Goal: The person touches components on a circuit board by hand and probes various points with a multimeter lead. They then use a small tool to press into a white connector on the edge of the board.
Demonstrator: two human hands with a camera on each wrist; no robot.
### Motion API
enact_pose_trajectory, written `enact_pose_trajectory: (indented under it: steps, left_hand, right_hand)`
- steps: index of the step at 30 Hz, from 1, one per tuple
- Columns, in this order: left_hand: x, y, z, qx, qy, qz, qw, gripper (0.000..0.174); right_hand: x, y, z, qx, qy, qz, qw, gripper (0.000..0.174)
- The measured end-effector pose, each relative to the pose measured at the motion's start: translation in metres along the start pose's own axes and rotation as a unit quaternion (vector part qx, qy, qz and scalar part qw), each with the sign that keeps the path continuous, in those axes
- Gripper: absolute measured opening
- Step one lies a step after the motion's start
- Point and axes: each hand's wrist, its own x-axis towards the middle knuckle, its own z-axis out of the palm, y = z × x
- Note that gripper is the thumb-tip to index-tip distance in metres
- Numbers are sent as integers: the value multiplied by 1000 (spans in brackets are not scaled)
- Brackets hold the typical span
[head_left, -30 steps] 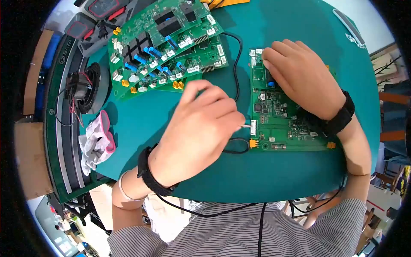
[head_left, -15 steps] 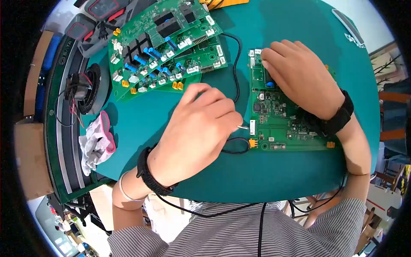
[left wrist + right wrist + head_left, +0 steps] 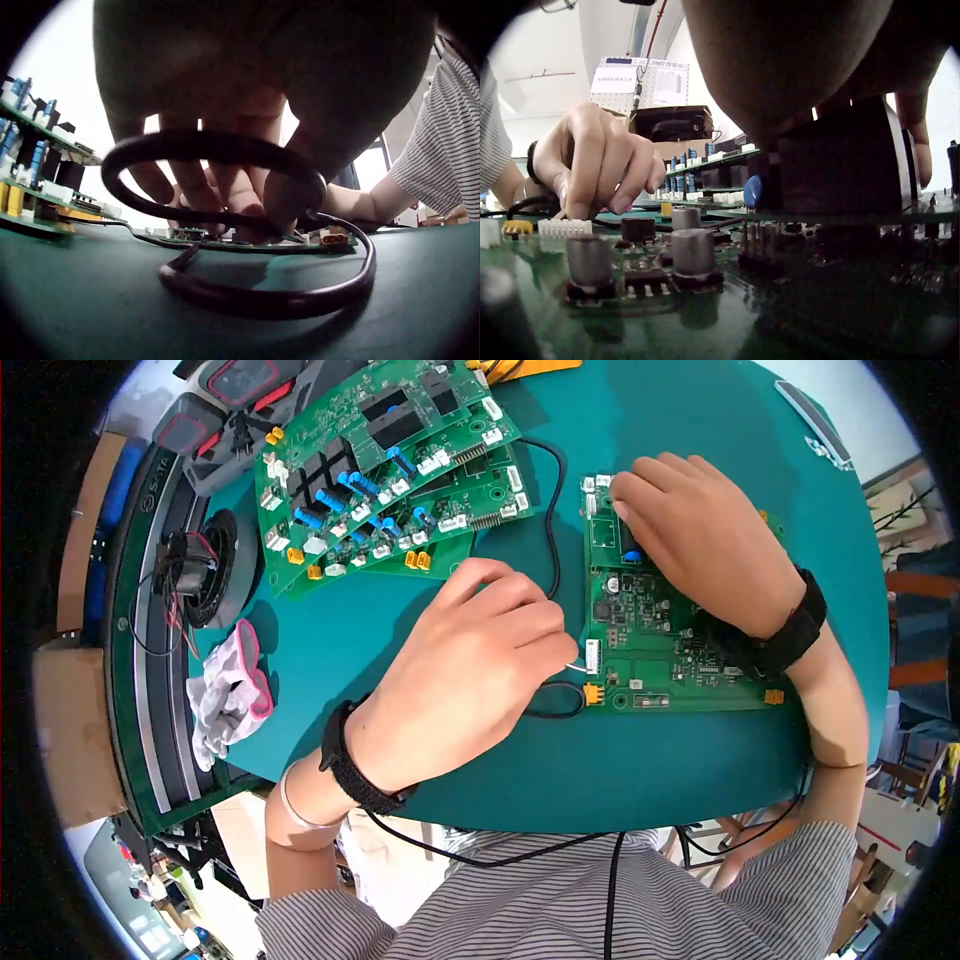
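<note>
A green circuit board [image 3: 690, 675] lies on the table, with a white pin connector [image 3: 592, 656] at its left edge beside a yellow connector [image 3: 593, 694]. My left hand [image 3: 465, 660] pinches a thin pale stick-like piece [image 3: 575, 667] between thumb and forefinger, its tip right at the lower end of the white connector. Most of that piece is hidden by the fingers, so I cannot tell its kind. Over the board's upper part, my right hand [image 3: 700, 545] curls round a black block [image 3: 840, 165] mounted there, the thumb near a blue capacitor [image 3: 754, 192].
Stacked circuit boards [image 3: 400, 460] stand at the back left. A black cable [image 3: 553, 510] runs between them and the board, and cable loops [image 3: 270, 300] lie below my left wrist. A speaker-like round part [image 3: 215, 565] and a glove [image 3: 230, 690] are at the left.
My left hand drew slightly back from the white connector, then came forward again, the thin piece's tip now lower along it. My right hand has stayed in place.
</note>
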Motion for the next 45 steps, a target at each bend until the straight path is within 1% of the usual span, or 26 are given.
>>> enact_pose_trajectory:
  steps: [4,6,8,10,13,15,16,18,19,21,22,24,25,29,31,32,34,37,41,43,44,45]
  left_hand:
    - [0,0,-2,-2,-21,-7,1000,18]
    - [-1,0,-1,-33,-15,-26,999,15]
    - [-1,3,-2,-30,-28,-41,998,15]
    - [-1,4,-3,-27,-41,-56,997,15]
    - [-1,5,-4,-23,-50,-58,997,14]
    - [0,5,-4,-14,6,-44,999,13]
    - [1,4,-5,-14,7,-44,999,13]
    - [1,2,-8,-62,43,-13,997,13]
    - [2,1,-8,-62,43,-13,997,13]
    - [1,-1,-7,-128,-27,53,990,12]
    - [0,-1,-6,-128,-27,53,990,12]
    - [-1,0,-3,-99,-81,65,990,11]
    - [-1,1,-5,-93,-91,65,989,11]
    - [-1,0,-7,-144,-78,64,984,10]
    - [0,-1,-5,-187,-50,79,978,9]
    - [0,-1,-6,-187,-50,79,978,9]
    - [-1,0,-8,-179,-108,50,977,10]
    - [-2,2,-5,-209,-132,28,969,11]
    - [-3,3,-4,-211,-139,10,968,11]
    - [-2,3,-3,-181,-108,9,977,9]
    - [-2,3,-4,-181,-108,9,977,9]
    - [-1,3,-6,-165,-98,-13,981,8]
  right_hand:
    - [0,0,-1,11,-1,5,1000,12]
    - [0,1,-1,13,2,3,1000,12]
    - [-1,1,-1,16,5,1,1000,12]
    - [-2,2,-2,55,-37,18,998,11]
    - [-2,3,-1,57,-34,18,998,11]
    - [-2,2,-1,54,-31,18,998,11]
    - [-2,2,-1,52,-29,18,998,10]
    - [-2,2,-1,54,-25,17,998,10]
    - [-1,2,-1,56,-21,15,998,10]
    - [-1,2,-2,53,-25,17,998,10]
    - [-1,2,-2,51,-30,18,998,11]
    - [-2,2,-1,54,-28,18,998,11]
    - [-2,2,-1,57,-26,20,998,11]
    - [-1,2,-1,52,-32,20,998,11]
    - [-2,2,-2,56,-30,20,998,11]
    - [-2,2,-1,55,-30,20,998,11]
    - [-2,3,2,59,-17,12,998,11]
    - [-2,3,-1,64,-26,14,998,11]
    - [-2,3,0,59,-25,12,998,11]
    - [-1,2,0,22,-4,0,1000,13]
    - [-1,3,0,23,-4,0,1000,13]
    - [-1,3,1,21,0,-1,1000,13]
